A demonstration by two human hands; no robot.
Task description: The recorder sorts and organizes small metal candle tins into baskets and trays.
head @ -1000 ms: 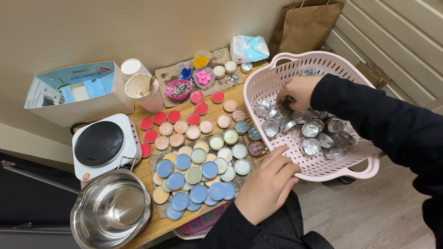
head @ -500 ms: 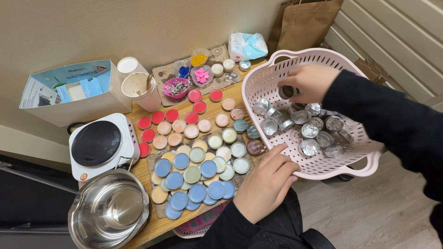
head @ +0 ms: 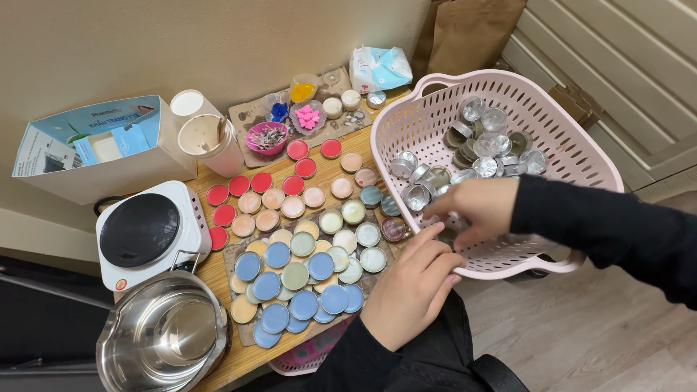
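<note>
Fingers of the right hand (head: 475,209) curl down among empty metal tins (head: 479,149) inside the pink basket (head: 581,156); whether they pinch one I cannot tell. Beside it, the left hand (head: 410,287) rests loosely spread at the wooden table (head: 218,366) edge, near filled blue tins (head: 305,290).

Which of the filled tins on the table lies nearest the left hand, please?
The pale green tin at the cluster's right edge, just beside the left hand.

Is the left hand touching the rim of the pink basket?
Touching. The head view shows the left hand with its fingertips resting on the near rim of the pink basket, with no gap visible between them.
</note>
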